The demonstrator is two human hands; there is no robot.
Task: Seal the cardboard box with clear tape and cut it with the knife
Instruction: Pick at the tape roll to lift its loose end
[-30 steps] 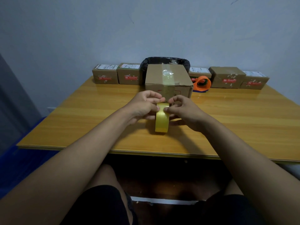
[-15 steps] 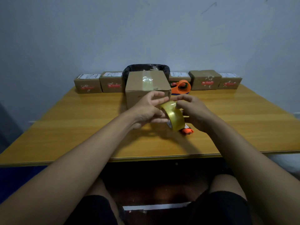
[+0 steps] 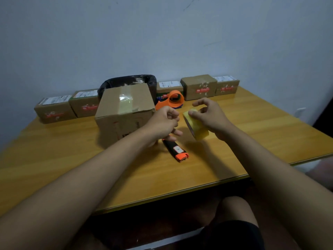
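The cardboard box [image 3: 126, 112] stands on the wooden table [image 3: 72, 159], with a strip of clear tape along its top. My right hand [image 3: 211, 115] holds a yellowish roll of clear tape [image 3: 197, 128] tilted above the table, to the right of the box. My left hand [image 3: 163, 124] is just left of the roll, thumb and forefinger pinched on the tape end, which is hard to make out. A black and orange knife [image 3: 175, 150] lies on the table below my left hand, untouched.
An orange tape dispenser [image 3: 171, 100] sits behind my hands. A black-lined bin [image 3: 129, 82] stands behind the box. Several small labelled boxes [image 3: 199, 87] line the wall. The table's near edge [image 3: 180, 193] runs close to my knees.
The view has swung left and down. My left hand has come off the roll, pinched just beside it. The roll has moved right in my right hand, and the knife now shows fully.
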